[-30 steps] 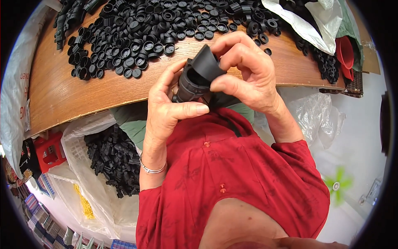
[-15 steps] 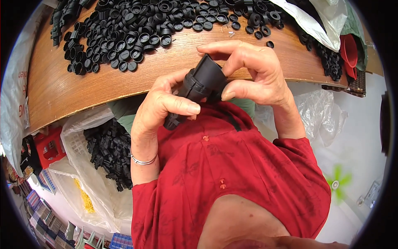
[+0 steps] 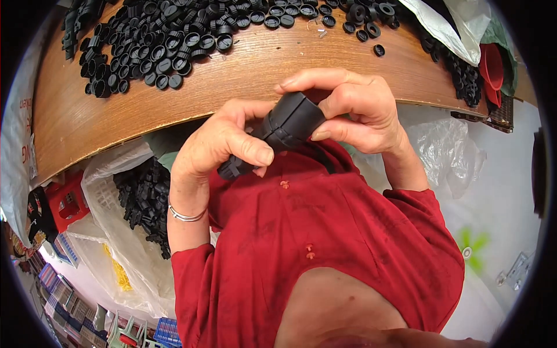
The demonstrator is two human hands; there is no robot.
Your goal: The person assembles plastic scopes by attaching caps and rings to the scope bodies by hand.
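Over my lap, just off the near edge of the table, my left hand (image 3: 223, 142) is closed around a black plastic tube (image 3: 289, 123) shaped like a flashlight body. The narrow ribbed end pokes out below the left thumb, and the wider end points up and to the right. My right hand (image 3: 365, 110) is closed at that wide end, its thumb and forefinger pinching the rim while another finger reaches over the top. The fingers partly hide the tube's opening, and whether a small part sits there cannot be made out.
Many black ribbed caps (image 3: 174, 43) lie heaped on the wooden table (image 3: 243, 75), with black rings (image 3: 371, 29) farther right. A plastic-lined basket of black parts (image 3: 145, 203) stands below at left. Two small springs (image 3: 322, 33) lie near the caps. Red funnel-like pieces (image 3: 492, 66) sit at right.
The tube has tipped, its wide end swinging down and to the right. My right fingers have closed in on the rim, and my left hand has shifted slightly left.
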